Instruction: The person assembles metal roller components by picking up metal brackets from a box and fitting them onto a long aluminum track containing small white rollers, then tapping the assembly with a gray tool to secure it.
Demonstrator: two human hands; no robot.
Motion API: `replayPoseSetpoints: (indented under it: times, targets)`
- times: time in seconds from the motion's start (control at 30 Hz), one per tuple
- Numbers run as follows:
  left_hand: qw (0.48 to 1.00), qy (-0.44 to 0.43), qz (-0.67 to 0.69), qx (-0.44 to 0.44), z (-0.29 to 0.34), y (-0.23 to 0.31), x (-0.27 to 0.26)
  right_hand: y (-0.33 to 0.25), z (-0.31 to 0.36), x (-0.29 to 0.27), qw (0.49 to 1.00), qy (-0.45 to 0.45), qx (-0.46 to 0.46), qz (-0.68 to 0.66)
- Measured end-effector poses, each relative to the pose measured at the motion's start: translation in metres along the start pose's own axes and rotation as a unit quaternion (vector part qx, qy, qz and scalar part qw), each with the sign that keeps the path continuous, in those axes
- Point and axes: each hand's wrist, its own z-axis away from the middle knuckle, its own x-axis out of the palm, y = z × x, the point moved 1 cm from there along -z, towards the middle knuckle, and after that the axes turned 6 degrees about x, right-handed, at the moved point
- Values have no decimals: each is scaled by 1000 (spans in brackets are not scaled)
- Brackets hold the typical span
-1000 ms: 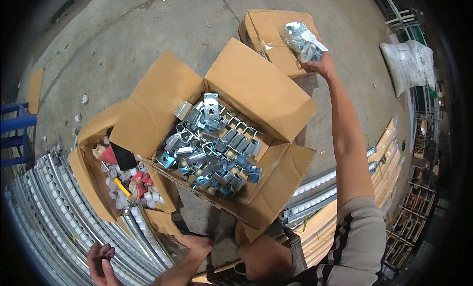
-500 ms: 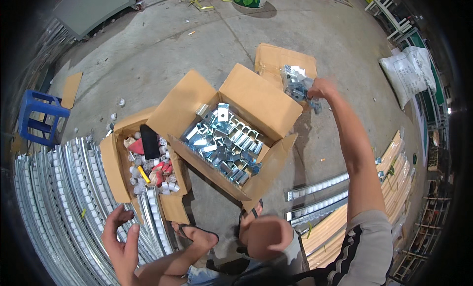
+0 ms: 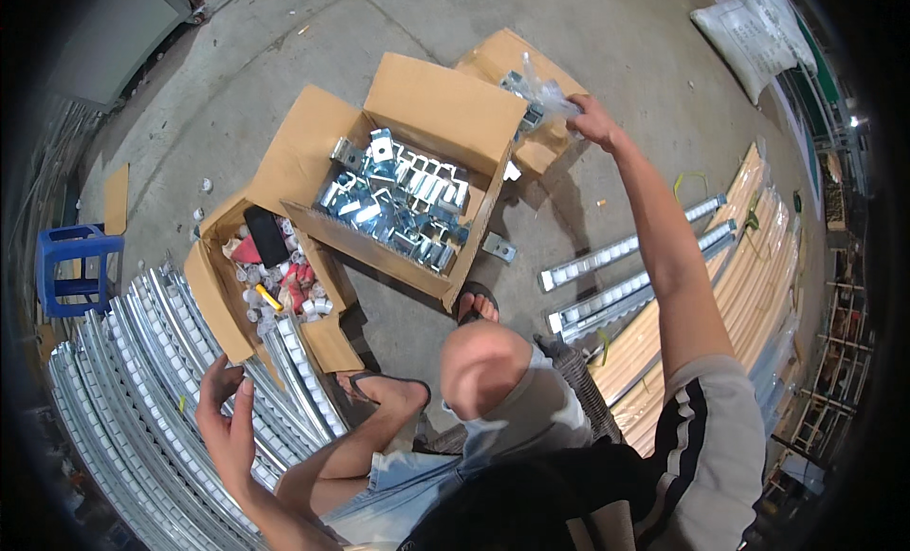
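My right hand (image 3: 595,122) is closed on a clear plastic bag (image 3: 550,94) beside and over a closed-looking cardboard box (image 3: 548,151) at the back right. Shiny metal brackets (image 3: 517,84) show at the bag's left side; how many it holds is hidden. In front stands a large open carton (image 3: 431,88) filled with loose metal brackets (image 3: 403,195). My left hand (image 3: 227,418) is open and holds nothing, thumb and curled fingers apart, above metal roller tracks and near a smaller open carton (image 3: 213,300).
The smaller carton holds white rollers, red cloth, a black phone-like object (image 3: 265,236) and a yellow tool (image 3: 269,298). One bracket (image 3: 500,247) lies on the floor. Roller tracks (image 3: 142,380) cover the left, wrapped tan tubes (image 3: 701,333) the right. A blue stool (image 3: 81,266) stands far left.
The view has shifted. The bag in my right hand has swung left and looks emptier. The large carton's right flap no longer sticks out, and a bracket shows on the floor there.
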Motion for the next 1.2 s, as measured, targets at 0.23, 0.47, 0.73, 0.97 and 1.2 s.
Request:
replayPoseSetpoints:
  times: [0.23,0.47,0.73,0.97,1.2]
  targets:
    - [1000,-7,-21,-10,4,-9,1,26,47,62,880,-49,216,-420]
    - [997,-40,-50,-47,12,-17,-10,10,50,103,953,-49,176,-243]
    - [992,56,-111,-22,24,-18,-52,24,142,169,975,217,30,32]
    - [948,149,-57,-276,208,-192,-11,9,215,281,955,-78,-155,240]
    - [919,189,-95,-333,281,-238,119,19,221,214,989,-143,-15,45]
